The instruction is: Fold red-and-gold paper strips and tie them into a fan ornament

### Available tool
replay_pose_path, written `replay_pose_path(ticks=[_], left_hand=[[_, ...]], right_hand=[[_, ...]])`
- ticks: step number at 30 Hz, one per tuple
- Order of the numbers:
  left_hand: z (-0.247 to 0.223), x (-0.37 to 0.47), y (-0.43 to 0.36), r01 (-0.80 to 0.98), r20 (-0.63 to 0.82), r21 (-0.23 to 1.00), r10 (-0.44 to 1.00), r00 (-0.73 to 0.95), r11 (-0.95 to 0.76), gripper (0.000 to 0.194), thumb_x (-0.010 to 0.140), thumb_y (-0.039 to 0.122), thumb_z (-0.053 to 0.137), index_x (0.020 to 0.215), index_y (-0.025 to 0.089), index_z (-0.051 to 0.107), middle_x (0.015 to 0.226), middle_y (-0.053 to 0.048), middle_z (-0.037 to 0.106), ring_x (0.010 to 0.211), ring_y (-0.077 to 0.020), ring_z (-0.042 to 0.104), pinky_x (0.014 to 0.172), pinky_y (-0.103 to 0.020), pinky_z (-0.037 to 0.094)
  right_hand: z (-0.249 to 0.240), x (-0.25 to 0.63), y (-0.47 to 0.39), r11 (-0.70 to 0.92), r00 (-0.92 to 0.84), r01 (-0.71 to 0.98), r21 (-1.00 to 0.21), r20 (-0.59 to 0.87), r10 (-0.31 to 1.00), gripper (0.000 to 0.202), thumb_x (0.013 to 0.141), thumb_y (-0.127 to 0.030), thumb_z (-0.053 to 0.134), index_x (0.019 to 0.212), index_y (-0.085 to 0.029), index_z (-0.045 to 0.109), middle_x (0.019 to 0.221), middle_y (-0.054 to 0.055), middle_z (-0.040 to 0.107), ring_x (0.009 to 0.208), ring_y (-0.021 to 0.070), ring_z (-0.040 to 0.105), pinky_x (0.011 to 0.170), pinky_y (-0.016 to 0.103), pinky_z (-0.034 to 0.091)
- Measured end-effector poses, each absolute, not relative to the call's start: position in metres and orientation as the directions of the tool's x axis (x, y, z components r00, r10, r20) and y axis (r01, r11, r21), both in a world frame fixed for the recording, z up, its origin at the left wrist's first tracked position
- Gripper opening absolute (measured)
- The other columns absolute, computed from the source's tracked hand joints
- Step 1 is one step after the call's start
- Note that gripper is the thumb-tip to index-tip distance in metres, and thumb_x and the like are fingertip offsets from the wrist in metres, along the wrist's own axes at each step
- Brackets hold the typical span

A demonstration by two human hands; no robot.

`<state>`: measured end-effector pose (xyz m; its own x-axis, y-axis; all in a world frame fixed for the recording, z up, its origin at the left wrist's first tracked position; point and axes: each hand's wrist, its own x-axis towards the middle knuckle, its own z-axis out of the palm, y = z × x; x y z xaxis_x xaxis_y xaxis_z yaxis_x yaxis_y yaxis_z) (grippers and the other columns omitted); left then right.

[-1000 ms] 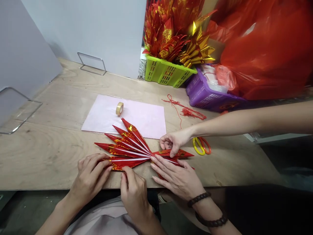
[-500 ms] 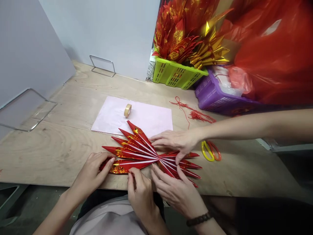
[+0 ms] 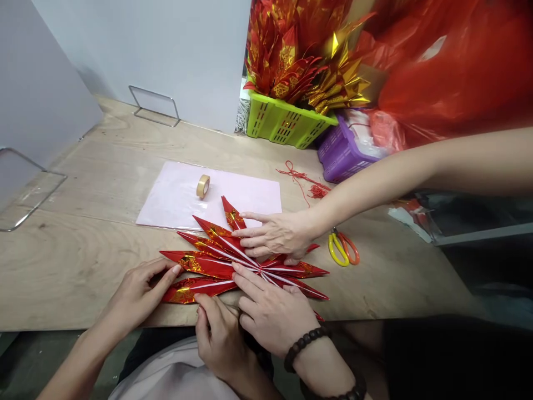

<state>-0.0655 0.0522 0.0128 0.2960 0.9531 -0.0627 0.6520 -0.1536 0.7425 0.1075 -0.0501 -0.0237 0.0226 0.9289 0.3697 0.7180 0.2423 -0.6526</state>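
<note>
A red and gold folded-paper decoration [image 3: 212, 265] lies fanned out on the wooden table, its pointed pleats with white edges meeting at a pinched middle. At its left end my left hand [image 3: 144, 286] is closed, thumb and fingers pinching the tips of the lower pleats. Pinched on the front edge of the lowest pleat is my right hand [image 3: 220, 330]. A co-worker's hand [image 3: 277, 314] with a dark bead bracelet lies flat over the decoration's middle. The co-worker's other hand [image 3: 281, 236] spreads across the upper pleats, hiding part of them.
Behind lies a pale pink sheet [image 3: 250, 191] with a tape roll [image 3: 203, 186] on it. Scissors [image 3: 342, 248] and red cord [image 3: 306, 179] are at right. A green basket [image 3: 287, 119] of foil ornaments and a purple basket [image 3: 343, 150] stand at the back.
The co-worker's hands have moved left over the decoration's middle and upper pleats; the top pleat now stands apart. My hands keep their pinch. The whole view has shifted.
</note>
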Motion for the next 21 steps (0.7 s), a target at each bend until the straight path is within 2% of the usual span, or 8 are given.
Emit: replay_pose_path(ticks=[4,7,9,14,18,21], left_hand=[[0.012,-0.072,0.051,0.705,0.028,0.69,0.979,0.2,-0.163,0.04,0.087,0.055,0.049,0.073,0.022,0.065,0.074,0.0,0.071,0.069,-0.0168,0.065,0.064,-0.024,0.05],[0.015,-0.073,0.051,0.726,0.155,0.654,0.977,0.147,-0.213,0.034,0.087,0.052,0.052,0.071,0.022,0.059,0.069,0.001,0.066,0.065,-0.0159,0.062,0.062,-0.026,0.047],[0.018,-0.072,0.051,0.713,0.23,0.642,0.958,0.172,-0.282,0.029,0.087,0.048,0.053,0.075,0.023,0.058,0.071,0.001,0.064,0.067,-0.0162,0.061,0.065,-0.027,0.047],[0.02,-0.065,0.045,0.655,0.331,0.629,0.906,0.262,-0.419,0.015,0.09,0.036,0.052,0.087,0.023,0.058,0.082,0.001,0.064,0.077,-0.0165,0.062,0.072,-0.027,0.048],[0.017,-0.065,0.039,0.65,0.346,0.608,0.889,0.3,-0.456,0.014,0.091,0.036,0.052,0.089,0.023,0.057,0.084,0.0,0.065,0.079,-0.0171,0.063,0.072,-0.028,0.047],[0.015,-0.067,0.036,0.664,0.335,0.594,0.89,0.31,-0.455,0.016,0.091,0.038,0.052,0.089,0.024,0.058,0.085,-0.001,0.065,0.078,-0.0181,0.063,0.072,-0.03,0.047]], right_hand=[[-0.017,0.13,-0.023,0.225,0.078,0.695,-0.683,0.382,0.921,0.027,0.093,-0.027,0.046,0.081,-0.028,0.07,0.087,0.0,0.068,0.08,0.0149,0.067,0.071,0.036,0.054],[-0.013,0.162,0.016,0.218,0.091,0.676,-0.704,0.374,0.923,0.033,0.093,-0.025,0.047,0.064,-0.026,0.064,0.079,-0.002,0.066,0.079,0.0131,0.066,0.076,0.037,0.053],[-0.014,0.177,0.036,0.215,0.099,0.678,-0.702,0.378,0.921,0.035,0.092,-0.023,0.048,0.058,-0.026,0.059,0.073,-0.003,0.064,0.077,0.0122,0.065,0.078,0.037,0.053],[-0.022,0.177,0.049,0.163,0.128,0.716,-0.679,0.356,0.926,0.037,0.09,-0.021,0.049,0.054,-0.025,0.052,0.065,-0.005,0.06,0.075,0.0106,0.062,0.078,0.036,0.053],[-0.008,0.173,0.043,0.129,0.145,0.745,-0.655,0.347,0.927,0.04,0.091,-0.022,0.045,0.051,-0.023,0.05,0.065,-0.006,0.062,0.075,0.0074,0.061,0.078,0.032,0.052],[0.014,0.18,0.026,0.208,0.05,0.773,-0.599,0.384,0.922,0.041,0.093,-0.027,0.038,0.057,-0.021,0.055,0.076,-0.007,0.067,0.077,0.0032,0.061,0.082,0.031,0.05]])
